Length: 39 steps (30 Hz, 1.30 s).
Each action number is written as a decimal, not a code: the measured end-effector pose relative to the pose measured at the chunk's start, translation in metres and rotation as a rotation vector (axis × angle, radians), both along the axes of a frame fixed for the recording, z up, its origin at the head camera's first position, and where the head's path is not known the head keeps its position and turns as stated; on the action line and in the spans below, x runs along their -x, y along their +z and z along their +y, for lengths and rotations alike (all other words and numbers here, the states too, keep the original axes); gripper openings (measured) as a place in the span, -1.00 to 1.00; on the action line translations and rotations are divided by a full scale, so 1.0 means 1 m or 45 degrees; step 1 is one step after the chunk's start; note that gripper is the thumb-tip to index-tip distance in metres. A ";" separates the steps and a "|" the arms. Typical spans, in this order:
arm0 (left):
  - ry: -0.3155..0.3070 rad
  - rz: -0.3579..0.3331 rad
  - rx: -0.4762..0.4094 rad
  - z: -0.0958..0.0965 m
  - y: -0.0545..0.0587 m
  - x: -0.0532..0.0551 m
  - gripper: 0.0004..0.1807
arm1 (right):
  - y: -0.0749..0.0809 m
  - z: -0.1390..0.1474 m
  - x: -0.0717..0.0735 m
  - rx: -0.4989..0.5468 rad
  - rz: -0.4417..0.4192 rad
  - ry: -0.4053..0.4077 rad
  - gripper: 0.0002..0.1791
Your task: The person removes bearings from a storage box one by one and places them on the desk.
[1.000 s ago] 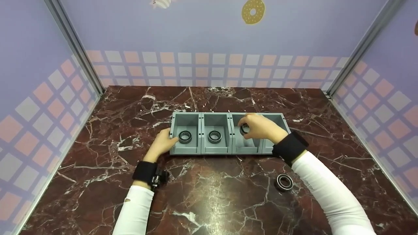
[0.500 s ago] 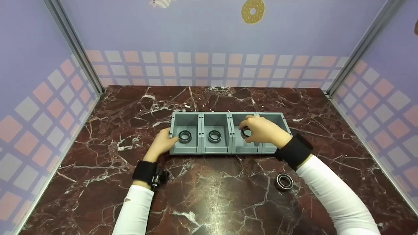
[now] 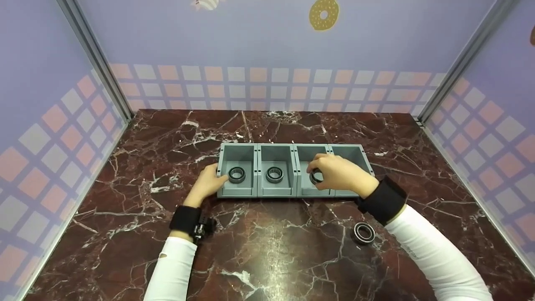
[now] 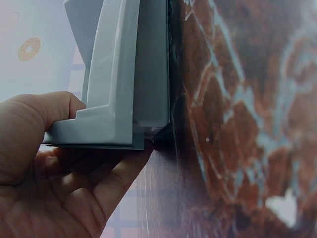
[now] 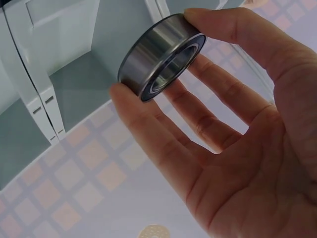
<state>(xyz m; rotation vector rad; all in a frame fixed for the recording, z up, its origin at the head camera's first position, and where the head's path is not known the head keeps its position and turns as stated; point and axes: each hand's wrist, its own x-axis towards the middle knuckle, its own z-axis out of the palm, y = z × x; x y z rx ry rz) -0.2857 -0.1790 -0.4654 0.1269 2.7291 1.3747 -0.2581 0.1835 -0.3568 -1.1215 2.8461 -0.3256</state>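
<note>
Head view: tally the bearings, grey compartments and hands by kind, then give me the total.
Bearings: 4
Grey compartments: 4
Left hand and right hand: 2
Total: 10

Bright head view — glare streaks the tabletop (image 3: 273,255).

Booth-type workstation, workshop or lab in character; the building around it cannot be determined.
Three lilac wall panels (image 3: 267,46) printed with pink and white squares, joined at grey metal corner posts (image 3: 95,58), enclose a dark red, white-veined, marble-patterned worktop (image 3: 267,251). Four grey plastic open-topped bins (image 3: 276,193) and silver-and-black ring-shaped metal bearings (image 5: 151,52) indicate small-parts bench work.
</note>
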 end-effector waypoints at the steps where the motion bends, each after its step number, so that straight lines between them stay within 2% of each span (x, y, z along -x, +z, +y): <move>1: -0.001 0.000 -0.001 0.000 0.000 0.000 -0.44 | 0.000 0.000 -0.001 0.002 0.000 -0.002 -0.60; 9: -0.033 -0.019 -0.007 -0.001 0.000 0.002 -0.42 | -0.001 0.001 -0.010 0.005 0.025 0.016 -0.64; 17: -0.028 -0.011 -0.017 -0.001 0.000 0.000 -0.42 | -0.006 0.005 -0.017 -0.007 0.069 0.056 -0.66; 23: -0.021 -0.007 -0.015 -0.001 0.000 0.001 -0.43 | -0.009 0.007 -0.021 -0.018 0.031 0.054 -0.61; 27: -0.012 -0.015 -0.006 -0.001 0.000 0.001 -0.41 | -0.011 0.009 -0.025 -0.021 0.011 0.050 -0.59; 34: -0.017 -0.056 0.041 -0.001 0.001 0.001 -0.36 | -0.015 0.009 -0.032 -0.011 0.038 0.050 -0.60; 39: -0.005 -0.024 0.065 -0.001 0.001 0.002 -0.34 | -0.020 0.009 -0.035 -0.014 0.056 0.083 -0.60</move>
